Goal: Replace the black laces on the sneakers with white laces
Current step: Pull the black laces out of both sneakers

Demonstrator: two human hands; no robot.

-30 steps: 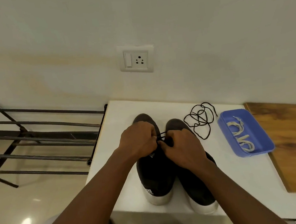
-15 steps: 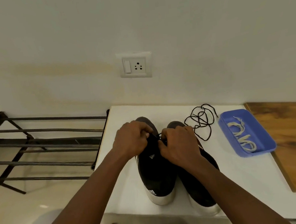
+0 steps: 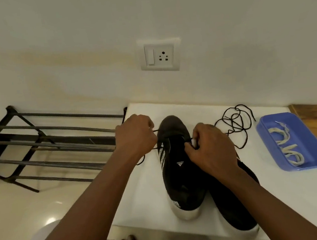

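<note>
While left hand (image 3: 136,135) pinches black lace (image 3: 156,130) end beside sneaker (image 3: 177,166), right hand (image 3: 209,149) fingers curl, pinching other end over tongue.

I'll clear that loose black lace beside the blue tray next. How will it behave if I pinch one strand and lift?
Probably floppy: the loose black lace lies in slack, overlapping loops on the white table, so it should dangle, not hold shape. Likely very light, being thin cord. Crossed loops may snag, lifting as one tangle.
</note>
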